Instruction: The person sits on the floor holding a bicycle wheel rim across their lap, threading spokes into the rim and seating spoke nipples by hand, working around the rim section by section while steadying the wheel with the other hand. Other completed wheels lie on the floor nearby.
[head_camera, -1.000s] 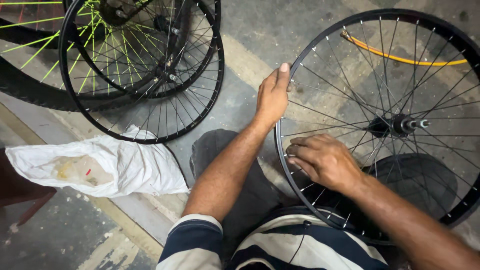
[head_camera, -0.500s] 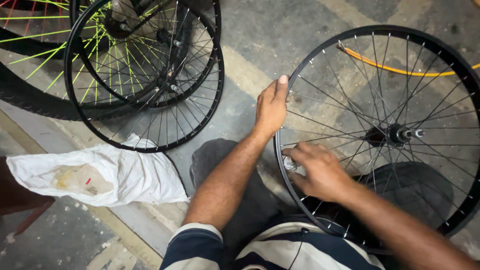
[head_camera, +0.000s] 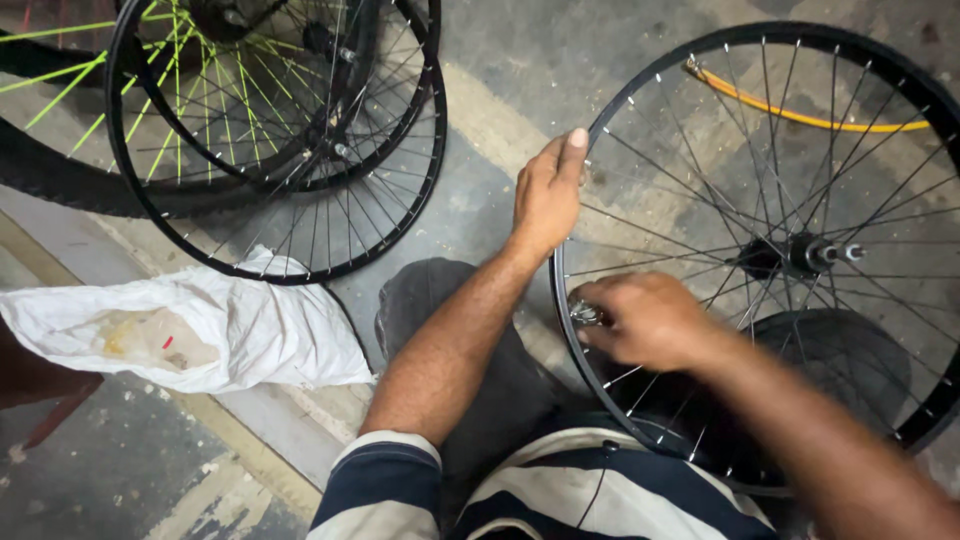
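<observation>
Grey concrete floor (head_camera: 520, 60) fills the view from above, with a black spoked bicycle wheel (head_camera: 640, 90) standing upright against the seated person's knees. Left hand (head_camera: 545, 195) grips the wheel's rim near the top with fingers wrapped on it, while the right hand (head_camera: 645, 320) pinches a small metal tool (head_camera: 582, 314) at a spoke end on the lower rim, fingers closed around it. Spokes look fully laced, so the work seems to be at the adjusting stage; other wheels (head_camera: 280, 140) and a white cloth (head_camera: 190, 330) lie at left.
</observation>
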